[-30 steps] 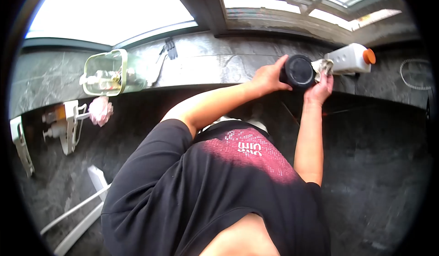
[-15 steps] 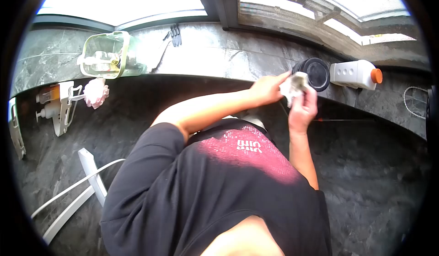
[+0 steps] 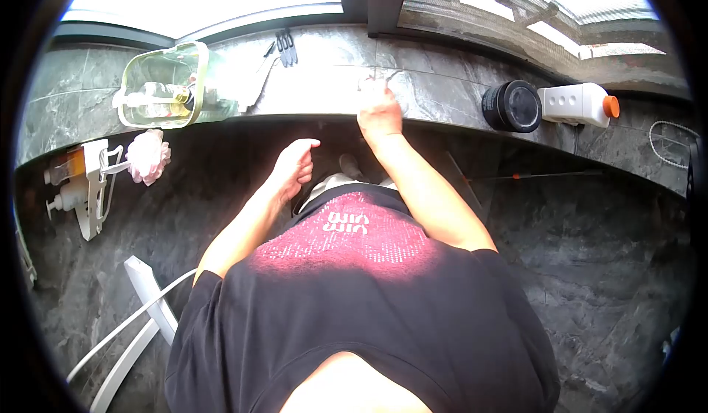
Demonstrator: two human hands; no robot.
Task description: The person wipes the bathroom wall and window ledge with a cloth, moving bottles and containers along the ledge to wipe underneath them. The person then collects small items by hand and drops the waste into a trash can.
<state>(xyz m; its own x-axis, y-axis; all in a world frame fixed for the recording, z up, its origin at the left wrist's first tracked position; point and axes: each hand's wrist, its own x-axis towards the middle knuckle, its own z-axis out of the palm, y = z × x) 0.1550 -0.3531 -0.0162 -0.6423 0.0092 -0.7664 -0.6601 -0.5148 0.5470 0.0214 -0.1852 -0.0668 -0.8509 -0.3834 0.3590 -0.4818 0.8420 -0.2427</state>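
One broad stretch of stone ledge (image 3: 442,92) opens between the right hand (image 3: 380,110) and the black jar (image 3: 520,105), which sits near the front edge, just beside the white bottle (image 3: 575,105). The right arm (image 3: 435,192) reaches past that edge, its fingers bent over the ledge; glare hides whether they pinch anything. Well apart from the jar, the left hand (image 3: 295,164) hangs short of the edge, fingers folded toward the palm.
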